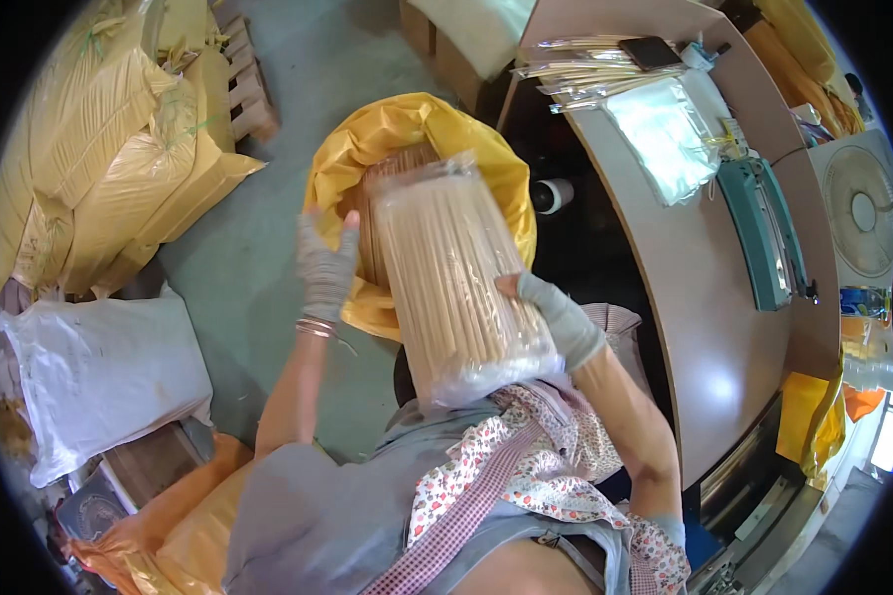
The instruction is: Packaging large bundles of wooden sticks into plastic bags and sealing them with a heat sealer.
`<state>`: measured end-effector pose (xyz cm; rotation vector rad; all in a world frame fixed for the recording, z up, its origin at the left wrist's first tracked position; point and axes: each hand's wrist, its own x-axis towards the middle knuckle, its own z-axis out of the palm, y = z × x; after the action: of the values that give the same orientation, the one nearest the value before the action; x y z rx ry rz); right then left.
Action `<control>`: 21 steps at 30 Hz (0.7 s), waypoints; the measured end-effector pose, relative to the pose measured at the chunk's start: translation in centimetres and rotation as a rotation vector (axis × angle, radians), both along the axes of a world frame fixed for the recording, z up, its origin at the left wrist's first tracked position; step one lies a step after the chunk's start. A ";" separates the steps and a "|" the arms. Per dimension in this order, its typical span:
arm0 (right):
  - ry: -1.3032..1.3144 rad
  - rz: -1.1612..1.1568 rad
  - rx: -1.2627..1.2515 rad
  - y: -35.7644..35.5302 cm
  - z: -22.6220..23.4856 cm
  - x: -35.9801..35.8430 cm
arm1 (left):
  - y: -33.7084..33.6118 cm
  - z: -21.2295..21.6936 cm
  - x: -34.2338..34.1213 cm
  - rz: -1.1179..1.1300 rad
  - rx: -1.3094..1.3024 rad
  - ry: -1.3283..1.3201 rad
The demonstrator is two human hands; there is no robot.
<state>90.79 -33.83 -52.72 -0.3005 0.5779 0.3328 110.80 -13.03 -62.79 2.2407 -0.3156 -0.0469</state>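
Clear bag of pale sticks (456, 288) sits between both hands' fingers, yellow sack (417, 129) just beyond the fingertips, white sack (99, 377) well left.

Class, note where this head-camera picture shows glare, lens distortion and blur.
Head view: glare whitens the curved tabletop near its lower end; the fisheye bends the table edge and blackens the corners; the clear bag of wooden sticks, held by the left hand and right hand, looks slightly soft.

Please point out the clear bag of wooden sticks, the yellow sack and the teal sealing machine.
clear bag of wooden sticks (456, 283), head view, middle of bag.
yellow sack (407, 124), head view, upper rim.
teal sealing machine (759, 233), head view, top arm.
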 end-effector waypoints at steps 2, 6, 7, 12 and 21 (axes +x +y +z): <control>0.089 0.034 0.094 0.9 -1.6 3.0 | 5.2 -4.0 2.4 0.183 0.353 -0.368; 0.048 0.221 -0.260 3.3 -6.4 9.6 | 9.9 -6.4 2.0 0.050 0.023 0.242; 0.010 0.231 -0.444 4.1 -7.7 11.5 | 9.6 -4.2 1.1 0.010 -0.022 0.207; 0.120 0.562 -1.534 8.7 -9.4 22.1 | 9.8 -2.6 1.1 0.034 -0.132 0.227; -0.190 0.839 -1.650 10.6 -18.5 21.5 | 7.2 -0.5 6.5 0.090 -0.577 0.524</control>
<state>112.30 -23.28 -71.18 -2.1757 0.3887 0.5572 117.32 -5.79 -63.30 1.5936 0.0579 -0.4311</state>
